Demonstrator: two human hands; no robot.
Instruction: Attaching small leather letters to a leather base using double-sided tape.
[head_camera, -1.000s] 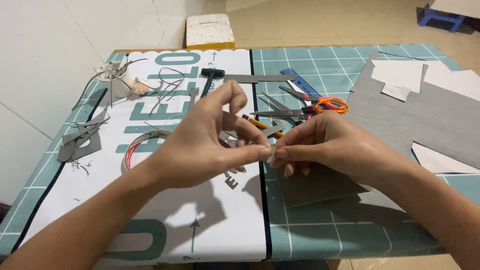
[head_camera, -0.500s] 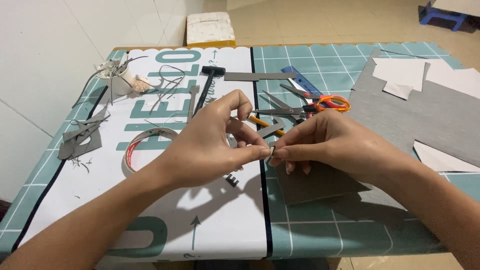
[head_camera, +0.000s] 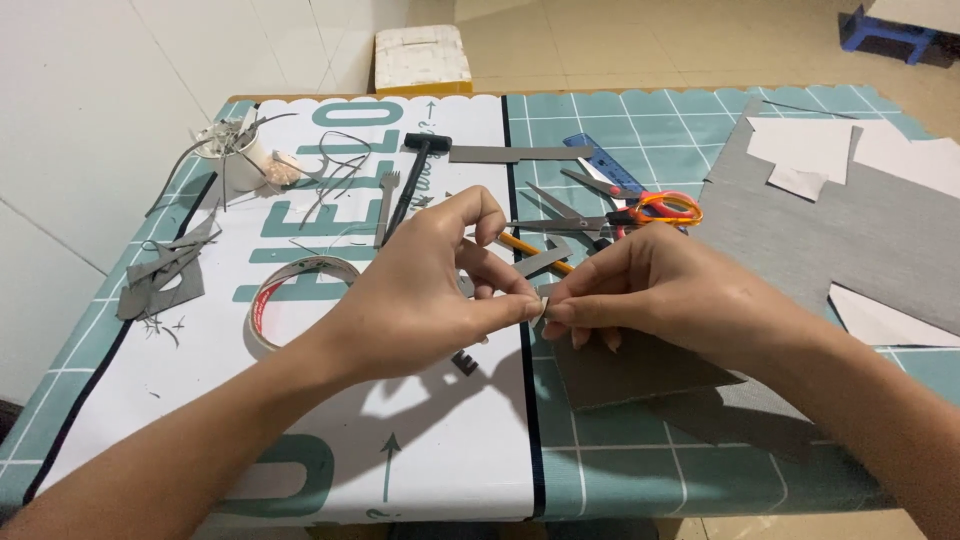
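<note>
Above the middle of the counter, the left hand and right hand stay pinched together at their fingertips, much as they were half a second ago; only the left index finger arches slightly higher. Between the 2 hands sits a small pale piece, mostly hidden by the fingertips, so its shape cannot be told. Both hands are closed tight on it, thumb against forefinger, the other fingers loosely curled. It hangs just over the dark seam where the white mat meets the teal cutting mat. A grey card sheet lies under the right hand, orange-handled scissors toward the far edge, and a tape roll near the left edge.
</note>
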